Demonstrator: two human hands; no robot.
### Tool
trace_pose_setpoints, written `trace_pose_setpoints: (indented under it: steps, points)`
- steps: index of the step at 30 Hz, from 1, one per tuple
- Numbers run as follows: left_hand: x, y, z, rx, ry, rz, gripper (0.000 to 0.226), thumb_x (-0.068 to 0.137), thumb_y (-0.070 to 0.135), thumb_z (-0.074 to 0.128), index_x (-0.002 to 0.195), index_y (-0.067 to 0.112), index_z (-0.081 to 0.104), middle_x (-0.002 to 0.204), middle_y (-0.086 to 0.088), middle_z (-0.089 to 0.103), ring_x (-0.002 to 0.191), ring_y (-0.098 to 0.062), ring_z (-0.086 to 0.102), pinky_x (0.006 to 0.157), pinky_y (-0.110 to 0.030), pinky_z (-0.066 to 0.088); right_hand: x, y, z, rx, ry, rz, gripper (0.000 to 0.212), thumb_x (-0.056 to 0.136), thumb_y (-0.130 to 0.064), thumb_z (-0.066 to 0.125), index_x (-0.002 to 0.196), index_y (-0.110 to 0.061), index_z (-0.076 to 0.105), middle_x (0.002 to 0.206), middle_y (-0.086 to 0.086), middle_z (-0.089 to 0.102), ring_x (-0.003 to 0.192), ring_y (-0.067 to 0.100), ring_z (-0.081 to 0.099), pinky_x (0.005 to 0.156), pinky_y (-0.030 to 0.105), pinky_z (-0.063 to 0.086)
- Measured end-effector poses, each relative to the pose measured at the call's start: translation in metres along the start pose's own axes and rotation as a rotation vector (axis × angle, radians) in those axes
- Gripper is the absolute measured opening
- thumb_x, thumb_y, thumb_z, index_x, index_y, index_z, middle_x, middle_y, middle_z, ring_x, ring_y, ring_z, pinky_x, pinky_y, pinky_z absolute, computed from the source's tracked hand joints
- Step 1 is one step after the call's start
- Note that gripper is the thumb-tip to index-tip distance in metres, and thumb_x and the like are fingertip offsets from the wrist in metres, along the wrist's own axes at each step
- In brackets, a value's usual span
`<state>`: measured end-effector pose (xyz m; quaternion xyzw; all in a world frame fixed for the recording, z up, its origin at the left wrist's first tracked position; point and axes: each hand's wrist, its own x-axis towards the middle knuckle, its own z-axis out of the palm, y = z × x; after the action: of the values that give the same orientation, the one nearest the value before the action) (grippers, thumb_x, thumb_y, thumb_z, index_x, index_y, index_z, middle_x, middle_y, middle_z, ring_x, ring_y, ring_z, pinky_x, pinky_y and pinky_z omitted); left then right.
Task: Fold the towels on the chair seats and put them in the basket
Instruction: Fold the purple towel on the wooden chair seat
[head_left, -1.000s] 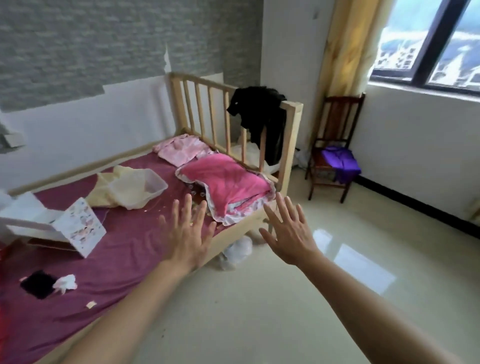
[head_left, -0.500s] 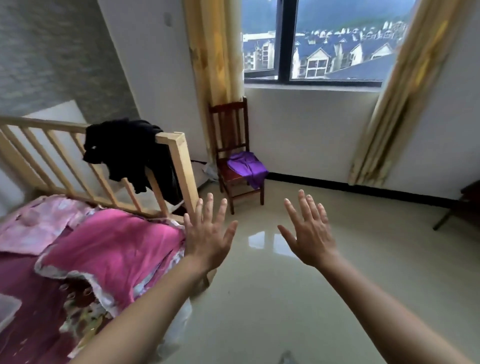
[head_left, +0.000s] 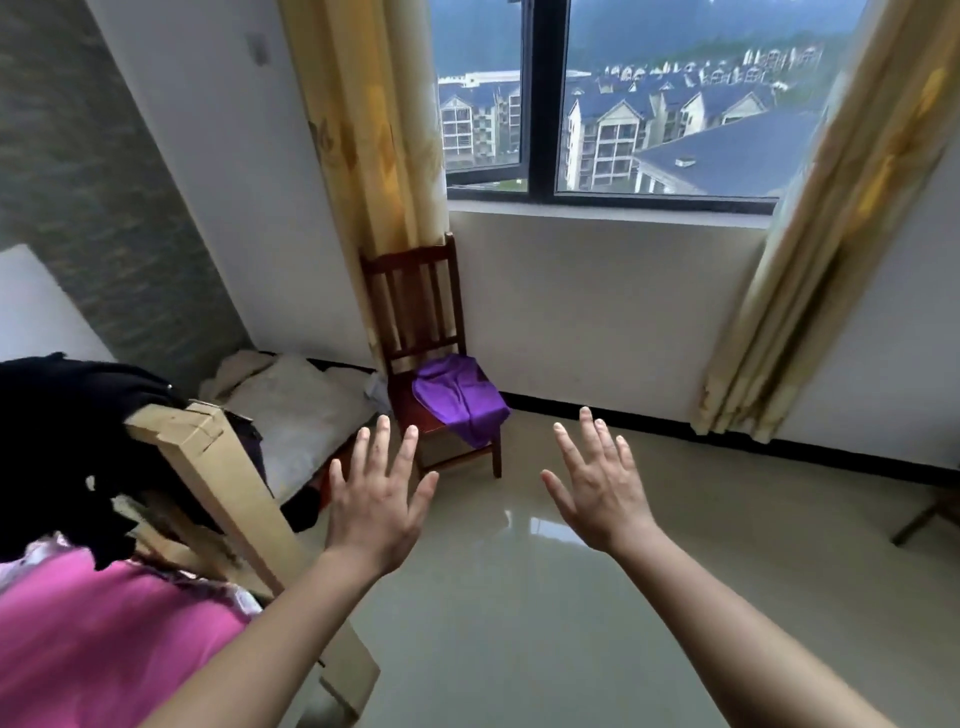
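Near left, a black garment (head_left: 67, 415) drapes the bed post (head_left: 218, 478). My left hand (head_left: 376, 512) is spread wide and empty; the purple towel (head_left: 457, 400) lies on the seat of the far chair (head_left: 415, 301), awaiting folding. My right hand (head_left: 597, 499) is splayed empty too, ready to reach.

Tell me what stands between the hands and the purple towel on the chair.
Nothing visible does. The left hand and right hand are raised, open and empty; only bare floor lies between them and the purple towel draped on the chair seat. The wooden bed post stands to the left, off that line.
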<state>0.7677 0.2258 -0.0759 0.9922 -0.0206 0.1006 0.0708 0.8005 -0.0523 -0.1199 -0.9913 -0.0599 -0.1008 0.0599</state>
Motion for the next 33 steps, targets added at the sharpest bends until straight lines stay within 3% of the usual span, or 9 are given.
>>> trace_pose_setpoints:
  steps: [10, 13, 17, 21, 26, 33]
  points:
    - [0.233, -0.022, 0.080, -0.061, 0.017, -0.038, 0.076, 0.089, 0.066, 0.012, 0.153, 0.027, 0.027, 0.162, -0.010, 0.018, 0.148, -0.032, 0.018, 0.112, -0.059, 0.023, 0.244, -0.004, 0.063, -0.006, -0.004, -0.155, 0.071, 0.094, -0.060, 0.032, 0.153, -0.022, 0.033, 0.161, 0.020, 0.021, 0.146, 0.036, 0.031, 0.116, 0.053, 0.030]
    - [0.325, -0.030, 0.100, -0.073, -0.042, -0.052, 0.079, 0.086, 0.067, 0.009, 0.154, 0.028, 0.021, 0.164, -0.007, 0.011, 0.149, -0.029, 0.013, 0.114, -0.057, 0.020, 0.326, 0.006, 0.078, -0.030, -0.022, -0.140, 0.070, 0.094, -0.059, 0.033, 0.154, -0.023, 0.032, 0.162, 0.019, 0.019, 0.147, 0.035, 0.030, 0.117, 0.051, 0.028]
    - [0.429, -0.034, 0.119, -0.068, -0.092, -0.035, 0.067, 0.097, 0.060, 0.025, 0.155, 0.030, 0.013, 0.165, -0.004, 0.002, 0.151, -0.026, 0.005, 0.117, -0.055, 0.015, 0.416, 0.026, 0.082, -0.021, -0.010, -0.104, 0.071, 0.092, -0.060, 0.028, 0.153, -0.022, 0.034, 0.162, 0.018, 0.020, 0.146, 0.035, 0.031, 0.116, 0.051, 0.028]
    - [0.528, -0.028, 0.141, -0.069, -0.142, -0.019, 0.066, 0.098, 0.058, 0.026, 0.155, 0.030, 0.011, 0.165, -0.003, 0.002, 0.151, -0.025, 0.004, 0.118, -0.055, 0.016, 0.503, 0.053, 0.095, 0.005, -0.017, -0.038, 0.075, 0.091, -0.061, 0.020, 0.155, -0.023, 0.028, 0.164, 0.017, 0.014, 0.148, 0.034, 0.025, 0.118, 0.049, 0.023]
    - [0.616, -0.024, 0.189, -0.058, -0.171, -0.044, 0.066, 0.098, 0.058, 0.026, 0.155, 0.028, 0.012, 0.164, -0.005, 0.003, 0.150, -0.026, 0.005, 0.116, -0.056, 0.019, 0.601, 0.084, 0.141, -0.011, -0.051, -0.083, 0.069, 0.097, -0.057, 0.033, 0.156, -0.022, 0.027, 0.164, 0.018, 0.014, 0.147, 0.035, 0.026, 0.118, 0.050, 0.023]
    - [0.720, -0.032, 0.266, -0.031, -0.310, -0.243, 0.065, 0.099, 0.057, 0.027, 0.155, 0.027, 0.013, 0.164, -0.005, 0.004, 0.150, -0.027, 0.007, 0.115, -0.056, 0.021, 0.751, 0.107, 0.231, 0.017, -0.217, -0.202, 0.071, 0.092, -0.057, 0.027, 0.147, -0.017, 0.046, 0.155, 0.023, 0.035, 0.133, 0.039, 0.048, 0.105, 0.051, 0.040]
